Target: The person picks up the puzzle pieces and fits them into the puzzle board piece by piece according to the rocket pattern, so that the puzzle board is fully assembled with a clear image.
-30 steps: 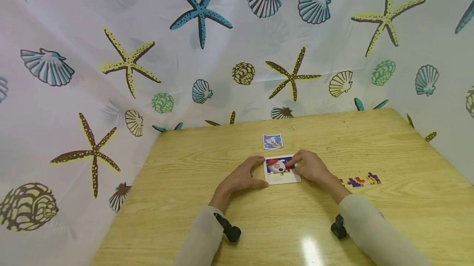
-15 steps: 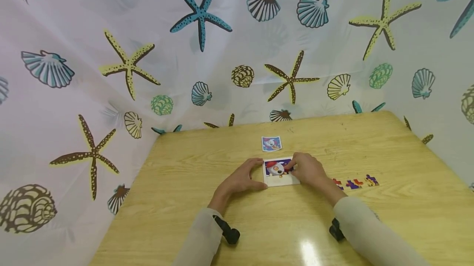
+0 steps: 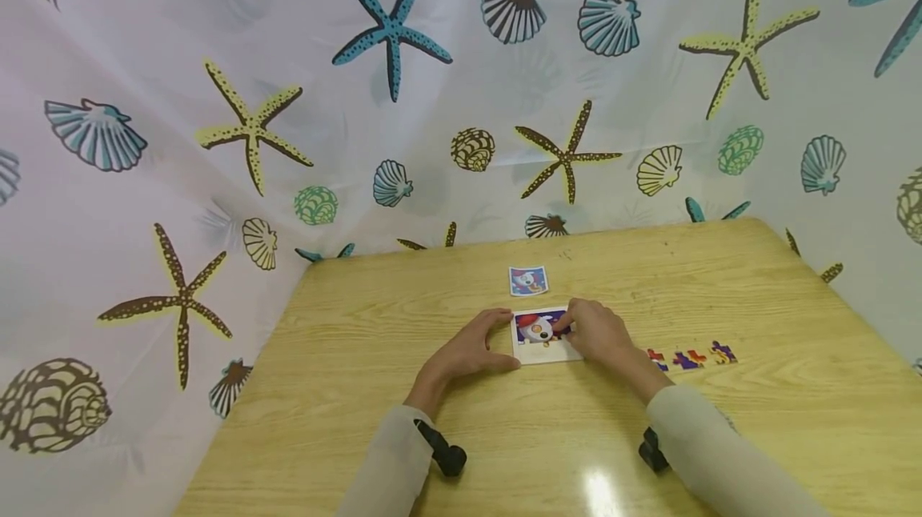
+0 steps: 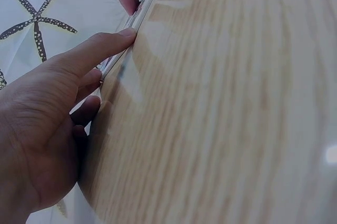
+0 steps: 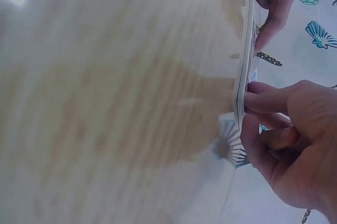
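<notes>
A white-framed jigsaw tray (image 3: 547,353) lies flat on the table. Its upper part is filled with a picture of a white dog in a red cap (image 3: 536,328); the lower strip is bare white. My left hand (image 3: 467,346) holds the tray's left side, with the thumb at the near corner and a finger at the far one. Over the tray's right side, my right hand (image 3: 601,333) has its bent fingertips down on the picture, pinching a puzzle piece that they mostly hide. In the right wrist view the tray (image 5: 243,71) appears edge-on, with the right hand's fingertips close to its edge.
Several loose puzzle pieces (image 3: 690,358) lie right of my right hand, partly hidden by the wrist. Behind the tray sits a small picture card (image 3: 529,281) with the same dog. A shell-patterned curtain (image 3: 432,101) borders the wooden table (image 3: 346,357).
The right hand has shifted slightly over the tray, its fingertips staying on the picture. The left hand keeps its hold. The head view has tilted slightly.
</notes>
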`<action>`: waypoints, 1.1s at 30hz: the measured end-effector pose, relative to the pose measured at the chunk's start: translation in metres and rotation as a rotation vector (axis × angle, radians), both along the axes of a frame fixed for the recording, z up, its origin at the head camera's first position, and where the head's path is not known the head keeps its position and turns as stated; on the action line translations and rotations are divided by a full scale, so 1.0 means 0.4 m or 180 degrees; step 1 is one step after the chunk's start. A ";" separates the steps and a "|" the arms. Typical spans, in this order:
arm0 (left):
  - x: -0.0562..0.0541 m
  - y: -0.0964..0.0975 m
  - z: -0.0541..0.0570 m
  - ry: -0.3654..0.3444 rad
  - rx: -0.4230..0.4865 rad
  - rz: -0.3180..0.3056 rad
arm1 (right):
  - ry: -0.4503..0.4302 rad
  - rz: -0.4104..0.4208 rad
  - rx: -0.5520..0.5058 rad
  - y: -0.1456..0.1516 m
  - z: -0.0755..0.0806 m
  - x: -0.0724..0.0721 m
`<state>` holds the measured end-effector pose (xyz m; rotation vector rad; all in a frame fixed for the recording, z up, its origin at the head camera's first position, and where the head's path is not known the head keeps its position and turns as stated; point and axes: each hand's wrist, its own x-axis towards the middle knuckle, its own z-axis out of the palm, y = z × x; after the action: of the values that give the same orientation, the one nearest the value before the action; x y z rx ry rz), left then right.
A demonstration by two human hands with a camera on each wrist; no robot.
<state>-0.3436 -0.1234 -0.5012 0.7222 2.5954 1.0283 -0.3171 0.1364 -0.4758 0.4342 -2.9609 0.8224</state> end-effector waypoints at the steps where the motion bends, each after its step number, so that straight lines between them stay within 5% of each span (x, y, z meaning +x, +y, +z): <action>1: 0.001 0.001 0.001 0.0000 0.0003 0.0000 | -0.0009 0.0026 -0.0019 0.002 0.001 0.001; 8: 0.002 0.000 0.000 -0.0014 0.0006 0.0026 | -0.0119 0.0224 -0.0517 0.033 -0.005 0.016; 15: 0.003 0.001 0.002 -0.0010 -0.0007 0.0019 | -0.0631 0.0140 -0.1185 0.060 0.008 0.035; 33: 0.001 0.000 -0.001 0.0005 -0.0038 0.0004 | -0.0817 0.0182 -0.1548 0.149 0.016 0.068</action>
<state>-0.3431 -0.1233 -0.5015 0.7188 2.6016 1.0122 -0.2901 0.1960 -0.4693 0.4075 -2.8168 1.6593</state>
